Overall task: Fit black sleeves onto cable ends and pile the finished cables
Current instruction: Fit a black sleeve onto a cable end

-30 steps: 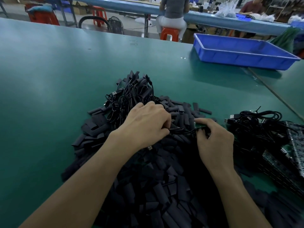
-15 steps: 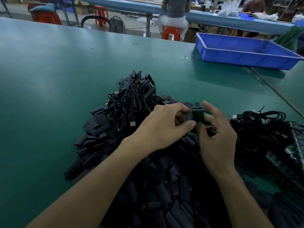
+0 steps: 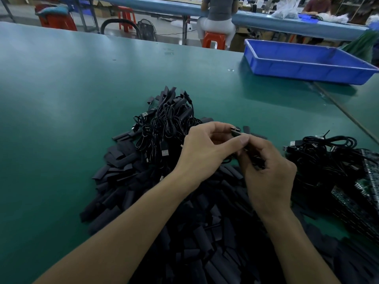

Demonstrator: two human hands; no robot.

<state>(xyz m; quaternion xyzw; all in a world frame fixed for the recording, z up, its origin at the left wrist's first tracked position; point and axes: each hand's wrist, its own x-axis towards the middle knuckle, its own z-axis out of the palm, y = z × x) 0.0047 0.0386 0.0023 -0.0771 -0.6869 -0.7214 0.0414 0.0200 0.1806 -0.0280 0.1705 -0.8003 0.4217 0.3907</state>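
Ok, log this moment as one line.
left hand: pinches cable end | right hand: holds cable | cable pile: behind left hand | sleeve heap: under both hands

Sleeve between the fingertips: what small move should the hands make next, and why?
Probably push the sleeve along the cable. The left hand pinches the sleeve, the right hand grips the cable close beside it, and the hands touch, so fitting looks under way. How far the sleeve is seated is hidden.
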